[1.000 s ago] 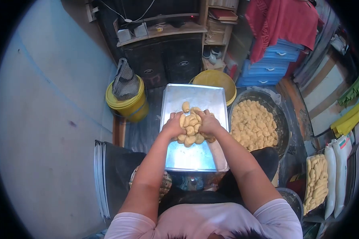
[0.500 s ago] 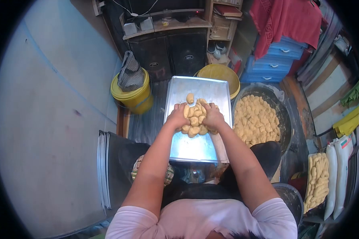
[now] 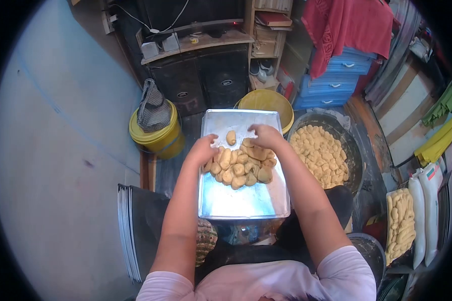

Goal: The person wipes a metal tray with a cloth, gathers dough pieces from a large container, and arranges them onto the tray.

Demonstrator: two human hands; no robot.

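Observation:
A shiny metal tray (image 3: 243,203) rests at my lap, with a loose heap of tan dough pieces (image 3: 238,168) across its middle. One separate dough piece (image 3: 231,137) lies beyond the heap, towards the tray's far edge. At the heap's left edge is my left hand (image 3: 204,149), its fingers apart and holding nothing. My right hand (image 3: 267,137) hovers by the far right side of the heap, fingers curved and spread. Whether its fingertips touch the dough is hard to make out.
On the floor to the right stands a large dark basin (image 3: 356,160) full of dough pieces. Beside it, another tray of dough rolls (image 3: 400,226) leans near white sacks (image 3: 423,215). Yellow buckets (image 3: 160,138) stand behind, and stacked dark trays (image 3: 140,220) are at left.
Both hands have come off the sides of the heap and opened, moving towards its far edge. The dough pieces now lie spread wider and flatter. The whole view has shifted slightly.

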